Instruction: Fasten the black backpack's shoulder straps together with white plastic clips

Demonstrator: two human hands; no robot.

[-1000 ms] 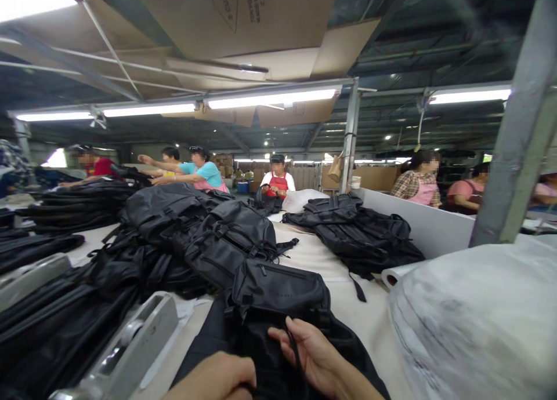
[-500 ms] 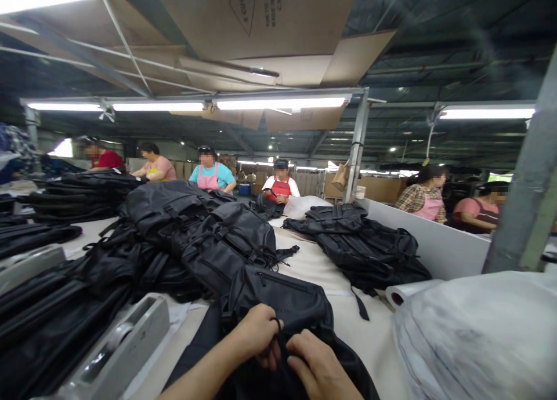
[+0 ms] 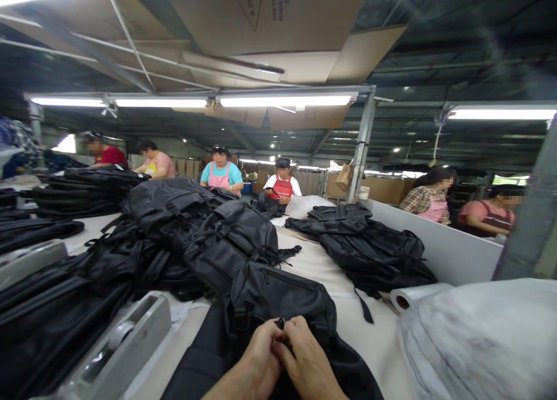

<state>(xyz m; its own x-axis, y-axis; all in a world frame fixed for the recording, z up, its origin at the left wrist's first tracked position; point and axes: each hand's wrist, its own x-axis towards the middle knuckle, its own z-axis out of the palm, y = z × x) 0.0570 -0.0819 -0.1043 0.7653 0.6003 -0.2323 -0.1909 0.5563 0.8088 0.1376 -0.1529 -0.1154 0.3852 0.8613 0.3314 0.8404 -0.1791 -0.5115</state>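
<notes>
A black backpack [image 3: 282, 295] lies on the pale table right in front of me, its zippered flap toward the far side. Over its near part, my left hand [image 3: 263, 351] and my right hand [image 3: 302, 348] meet with fingers bent and pinched together. A small black piece [image 3: 281, 323] pokes out between the fingertips; most of what they grip is hidden. My left hand is closed on it, and my right hand is closed right beside it, touching.
Black bags [image 3: 174, 214] are heaped behind and to the left. More bags [image 3: 369, 243] lie at the right, near a white roll [image 3: 411, 297] and a white plastic bundle [image 3: 483, 336]. A grey machine arm [image 3: 126, 342] stands at the left. Several people sit beyond.
My hands, apart before, have come together at the fingertips. My left hand has moved slightly down and my right hand up. The view has shifted a little.
</notes>
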